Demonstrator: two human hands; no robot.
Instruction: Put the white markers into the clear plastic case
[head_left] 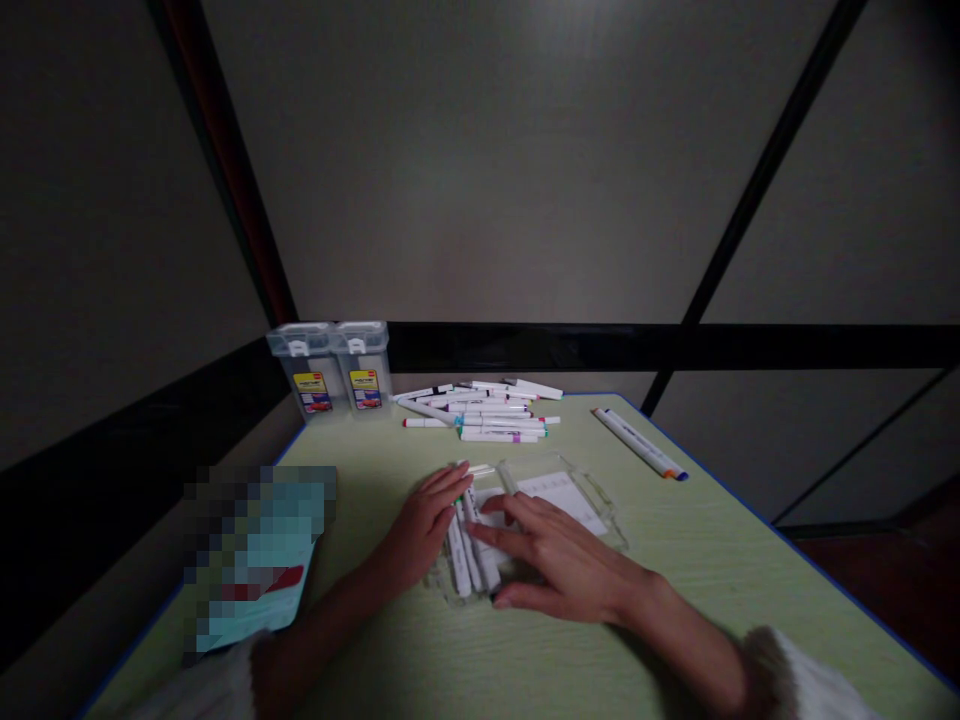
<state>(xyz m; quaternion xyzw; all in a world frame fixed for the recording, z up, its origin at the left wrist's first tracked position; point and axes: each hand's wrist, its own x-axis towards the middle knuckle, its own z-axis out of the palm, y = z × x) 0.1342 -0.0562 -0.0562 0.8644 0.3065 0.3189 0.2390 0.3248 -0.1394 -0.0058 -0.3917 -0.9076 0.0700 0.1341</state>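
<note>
A clear plastic marker case (600,490) lies opened out on the table in front of me, with a white sheet (562,495) in its right part. Several white markers (461,560) rest side by side in its left part. My left hand (427,520) lies along the left side of these markers, fingers stretched over their far ends. From the right, my right hand (562,555) reaches over the case with its fingers apart. Its fingertips touch the rightmost marker, and its thumb is close to that marker's near end.
Loose markers (495,410) are heaped at the back of the table (675,590). Two clear lidded boxes (364,370) stand at the back left. A few markers (637,442) lie near the right edge. On the left is a partly blurred turquoise item (266,560). Walls enclose the back and left.
</note>
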